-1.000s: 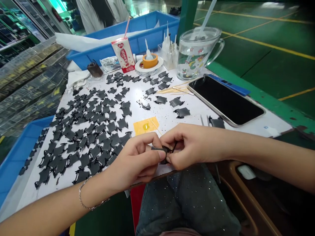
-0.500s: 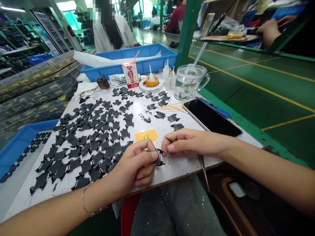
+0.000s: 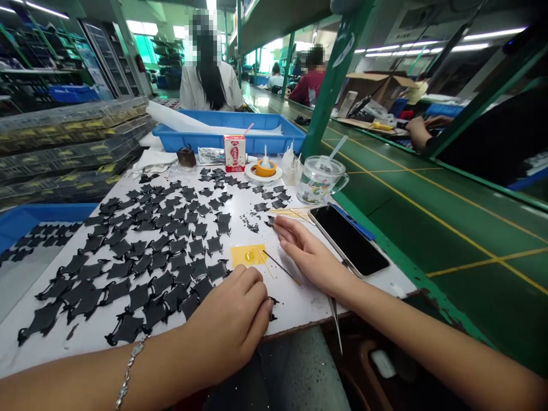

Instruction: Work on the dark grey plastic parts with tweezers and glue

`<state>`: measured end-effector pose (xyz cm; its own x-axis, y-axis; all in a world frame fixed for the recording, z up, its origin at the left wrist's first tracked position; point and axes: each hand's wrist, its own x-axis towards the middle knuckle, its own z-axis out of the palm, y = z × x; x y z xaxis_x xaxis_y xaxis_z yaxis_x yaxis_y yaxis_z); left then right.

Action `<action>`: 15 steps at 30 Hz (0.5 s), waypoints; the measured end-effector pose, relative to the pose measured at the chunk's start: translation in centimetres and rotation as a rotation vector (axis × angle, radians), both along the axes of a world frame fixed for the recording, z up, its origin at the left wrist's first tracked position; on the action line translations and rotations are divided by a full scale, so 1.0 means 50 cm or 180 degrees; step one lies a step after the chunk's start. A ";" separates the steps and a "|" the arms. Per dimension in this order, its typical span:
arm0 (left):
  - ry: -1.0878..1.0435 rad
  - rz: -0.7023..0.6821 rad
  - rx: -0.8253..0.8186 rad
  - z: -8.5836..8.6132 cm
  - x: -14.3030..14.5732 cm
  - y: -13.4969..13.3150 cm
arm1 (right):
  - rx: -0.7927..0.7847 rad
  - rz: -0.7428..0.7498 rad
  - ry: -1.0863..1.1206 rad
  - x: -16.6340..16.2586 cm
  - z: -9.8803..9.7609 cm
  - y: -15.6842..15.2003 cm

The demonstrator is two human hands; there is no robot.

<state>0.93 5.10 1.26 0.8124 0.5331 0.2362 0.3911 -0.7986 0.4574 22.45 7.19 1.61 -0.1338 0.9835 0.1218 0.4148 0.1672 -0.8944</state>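
A white work board (image 3: 299,302) is crowded with flat black cut pieces (image 3: 127,329); a smartphone (image 3: 349,240), a yellow square (image 3: 244,256), wooden sticks (image 3: 291,212), a clear lidded mug (image 3: 319,184) and a drink carton (image 3: 234,153) are also set on it.

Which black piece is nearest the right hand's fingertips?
The flat black cut piece right at the fingertips of the right hand, just beside the scattered black crumbs. Every other piece lies further from those fingertips.

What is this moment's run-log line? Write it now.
left hand: curled, by small flat black piece | right hand: open, near thin dark stick | yellow square sheet
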 end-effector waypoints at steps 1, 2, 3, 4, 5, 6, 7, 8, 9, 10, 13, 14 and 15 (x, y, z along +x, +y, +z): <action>0.0086 -0.0001 0.0251 -0.003 0.001 0.001 | 0.0166 0.0006 -0.0224 0.009 0.015 0.001; 0.0168 -0.0007 0.0508 -0.006 0.001 0.001 | 0.0331 0.0055 -0.0466 0.022 0.034 -0.002; 0.0238 -0.0017 0.0760 -0.008 0.001 0.001 | 0.0480 0.0131 -0.0705 0.036 0.056 -0.007; 0.0296 -0.0021 0.0994 -0.009 0.000 0.000 | 0.0590 0.0228 -0.0933 0.052 0.079 -0.016; 0.0337 -0.0023 0.1206 -0.011 0.000 -0.002 | 0.0746 0.0357 -0.1281 0.069 0.100 -0.028; 0.0365 -0.0026 0.1395 -0.012 -0.001 -0.003 | 0.1154 0.0633 -0.2214 0.084 0.117 -0.041; 0.0386 -0.0026 0.1558 -0.013 -0.001 -0.005 | 0.1395 0.0882 -0.3115 0.098 0.128 -0.056; 0.0403 -0.0032 0.1701 -0.013 -0.002 -0.007 | 0.1642 0.1069 -0.3747 0.108 0.132 -0.071; 0.0424 -0.0039 0.1827 -0.013 -0.002 -0.009 | 0.1746 0.1271 -0.4167 0.115 0.130 -0.085; 0.0449 -0.0049 0.1941 -0.013 -0.002 -0.010 | 0.1909 0.1400 -0.4407 0.118 0.123 -0.097; 0.0528 -0.0035 0.2204 -0.011 -0.004 -0.016 | 0.2388 0.1582 -0.4733 0.112 0.087 -0.121; 0.0547 -0.0009 0.2267 -0.012 -0.005 -0.019 | 0.2564 0.1647 -0.4768 0.107 0.076 -0.124; 0.0557 0.0022 0.2322 -0.013 -0.007 -0.022 | 0.2734 0.1697 -0.4781 0.103 0.067 -0.124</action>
